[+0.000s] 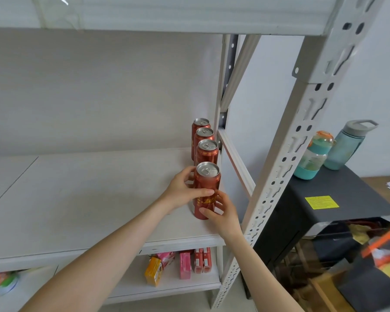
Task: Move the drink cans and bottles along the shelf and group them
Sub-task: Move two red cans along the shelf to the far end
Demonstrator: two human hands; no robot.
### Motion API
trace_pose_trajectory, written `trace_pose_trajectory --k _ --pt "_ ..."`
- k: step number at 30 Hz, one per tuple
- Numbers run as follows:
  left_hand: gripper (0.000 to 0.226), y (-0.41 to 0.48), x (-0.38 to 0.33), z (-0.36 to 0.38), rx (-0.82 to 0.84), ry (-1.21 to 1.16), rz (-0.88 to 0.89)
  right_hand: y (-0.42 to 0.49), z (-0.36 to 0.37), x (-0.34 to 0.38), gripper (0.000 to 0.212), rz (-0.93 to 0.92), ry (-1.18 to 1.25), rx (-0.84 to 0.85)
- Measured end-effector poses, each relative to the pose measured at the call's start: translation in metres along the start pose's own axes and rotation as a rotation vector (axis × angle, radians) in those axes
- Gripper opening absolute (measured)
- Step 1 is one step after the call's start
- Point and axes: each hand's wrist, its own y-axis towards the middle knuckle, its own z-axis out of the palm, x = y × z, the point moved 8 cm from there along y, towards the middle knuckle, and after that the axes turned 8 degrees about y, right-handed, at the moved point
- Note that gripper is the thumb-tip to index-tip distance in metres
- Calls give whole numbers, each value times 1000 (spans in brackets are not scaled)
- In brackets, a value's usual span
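Front can [206, 190]: upright near the shelf [77, 199] front edge, right end; three cans [207, 152] in file behind.
Grip: left hand [182, 191] and right hand [222, 213] both curled round it.
Room: shelf runs wide leftward.
Obstruction: post [279, 165] close right.

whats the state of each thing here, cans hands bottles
front can, upright, sealed, held by both hands
left hand, grips the front can's upper part
right hand, grips the front can's lower part
back cans, three upright in a row, sealed
tall bottle, upright, lid shut
small bottle, upright, lid shut
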Motion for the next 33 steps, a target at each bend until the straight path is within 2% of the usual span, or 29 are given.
trace_pose_trajectory --k 8,18,33 --pt "61 12 -3 10 -19 -63 -58 8 -13 0 55 6 63 -65" --pt "56 28 5 4 -99 -107 -92 27 -10 4 52 -12 83 -81" --pt "51 36 6 2 -84 -88 -70 34 -9 4 52 -5 49 -82"
